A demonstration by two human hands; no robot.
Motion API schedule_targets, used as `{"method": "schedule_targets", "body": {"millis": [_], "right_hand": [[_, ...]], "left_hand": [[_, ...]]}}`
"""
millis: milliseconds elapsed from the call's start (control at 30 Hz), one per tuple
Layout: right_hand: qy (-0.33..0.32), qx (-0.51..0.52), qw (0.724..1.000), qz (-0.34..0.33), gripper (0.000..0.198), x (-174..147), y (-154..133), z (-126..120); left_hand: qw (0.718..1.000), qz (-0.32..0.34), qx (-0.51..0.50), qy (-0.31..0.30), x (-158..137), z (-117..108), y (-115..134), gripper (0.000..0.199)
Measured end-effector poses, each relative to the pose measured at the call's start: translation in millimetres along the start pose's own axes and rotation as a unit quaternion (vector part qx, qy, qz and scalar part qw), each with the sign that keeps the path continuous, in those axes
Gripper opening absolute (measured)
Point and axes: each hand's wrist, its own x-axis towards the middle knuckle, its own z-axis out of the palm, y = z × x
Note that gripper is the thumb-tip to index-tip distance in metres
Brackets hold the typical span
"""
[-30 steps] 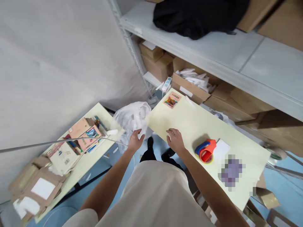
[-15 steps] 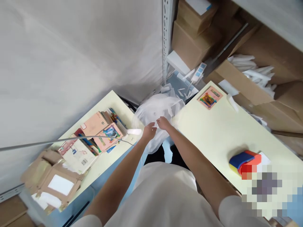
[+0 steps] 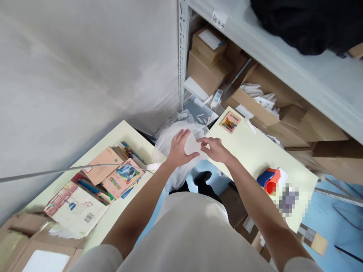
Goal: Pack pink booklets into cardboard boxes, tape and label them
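A crumpled, translucent white plastic bag [image 3: 177, 175] bulges in the gap between two pale tables, just in front of my body. Over it is my left hand [image 3: 181, 148], fingers spread and thumb stretched to the right, with nothing visible in it. My right hand [image 3: 214, 148] hovers at the bag's right side, its index finger and thumb apart and the other fingers bent. No object shows between those fingertips. Whether either hand touches the plastic is unclear.
Books [image 3: 103, 166] and pens lie on the left table [image 3: 144, 145], beside opened cardboard [image 3: 17, 234]. The right table [image 3: 246, 147] bears a picture card [image 3: 230, 122] and a red-and-blue tape dispenser [image 3: 269, 180]. Shelves behind hold cardboard boxes [image 3: 208, 71]. A cable [image 3: 56, 172] crosses from the left.
Both hands have opened and moved apart above the bag; earlier their fingers were pinched close together at it. My view has shifted, showing more shelf and floor on the right.
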Motion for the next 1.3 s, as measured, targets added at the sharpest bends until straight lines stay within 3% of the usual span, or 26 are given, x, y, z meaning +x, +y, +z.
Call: {"method": "schedule_targets", "body": {"millis": [67, 133, 233, 333, 400, 467, 567, 667, 733, 800, 833, 900, 967, 1000, 1067, 1167, 1233, 1300], "right_hand": [[-0.02, -0.016, 0.999, -0.043, 0.02, -21.5, -12.5, -28.9], [0.001, -0.024, 0.998, -0.055, 0.012, -41.8, -18.8, -54.4], [0.087, 0.009, 0.996, -0.014, 0.01, -68.5, -12.6, -85.2], [0.211, 0.158, 0.964, 0.034, 0.016, -91.3, 6.3, -104.5], [0.285, 0.257, 0.922, 0.053, 0.02, -105.5, 19.7, -110.8], [0.344, 0.32, 0.88, 0.066, 0.023, -119.5, 30.9, -113.3], [0.418, 0.359, 0.83, 0.081, 0.023, -137.8, 43.9, -112.9], [0.456, 0.364, 0.806, 0.1, 0.022, -147.4, 55.8, -108.1], [0.454, 0.36, 0.808, 0.111, 0.02, -148.3, 64.9, -101.9], [0.433, 0.328, 0.832, 0.114, 0.019, -146.8, 76.2, -94.1], [0.4, 0.298, 0.86, 0.107, 0.019, -145.7, 82.8, -90.1], [0.272, 0.194, 0.939, 0.083, 0.02, -142.7, 96.4, -82.0], [0.11, 0.036, 0.989, 0.096, 0.019, -136.3, 106.6, -73.1], [0.049, -0.05, 0.991, 0.117, 0.017, -130.5, 108.8, -67.5], [-0.003, -0.183, 0.974, 0.136, 0.016, -111.0, 105.4, -51.8], [-0.033, -0.22, 0.975, 0.016, 0.03, -62.6, 85.0, -13.1], [-0.078, -0.207, 0.973, -0.064, 0.029, -24.5, 69.8, 22.3], [-0.125, -0.225, 0.96, -0.109, 0.022, 10.2, 59.7, 61.4]], "left_hand": [[0.993, 0.053, -0.01, -0.109, 19.4, -8.7, 27.0, 0.083], [0.976, 0.075, -0.011, -0.204, 33.9, -13.0, 47.5, 0.064], [0.953, 0.06, -0.029, -0.296, 46.5, -14.9, 63.1, 0.032], [0.927, 0.037, -0.124, -0.352, 52.7, -12.7, 72.3, 0.021], [0.93, 0.025, -0.199, -0.307, 54.8, -5.9, 84.4, 0.024], [0.945, 0.016, -0.246, -0.213, 55.3, 6.0, 102.6, 0.026], [0.963, -0.007, -0.245, -0.115, 54.7, 25.6, 131.4, 0.025], [0.97, -0.036, -0.21, -0.119, 53.7, 32.9, 146.0, 0.027], [0.965, -0.037, -0.21, -0.152, 50.0, 31.8, 142.5, 0.028], [0.958, -0.028, -0.193, -0.209, 39.5, 35.2, 129.3, 0.026], [0.958, -0.025, -0.154, -0.239, 30.9, 41.2, 120.2, 0.023], [0.959, -0.034, -0.029, -0.28, 7.1, 62.6, 100.9, 0.011], [0.965, -0.072, 0.074, -0.24, -21.2, 90.8, 84.4, 0.005], [0.966, -0.085, 0.08, -0.233, -34.7, 103.6, 77.7, 0.009], [0.966, -0.092, 0.086, -0.226, -55.5, 118.9, 65.6, 0.034], [0.971, -0.068, 0.087, -0.214, -64.3, 108.7, 40.5, 0.068], [0.972, -0.103, 0.112, -0.179, -58.8, 87.2, 14.2, 0.063], [0.962, -0.181, 0.142, -0.146, -52.0, 65.9, -17.4, 0.048]]}}
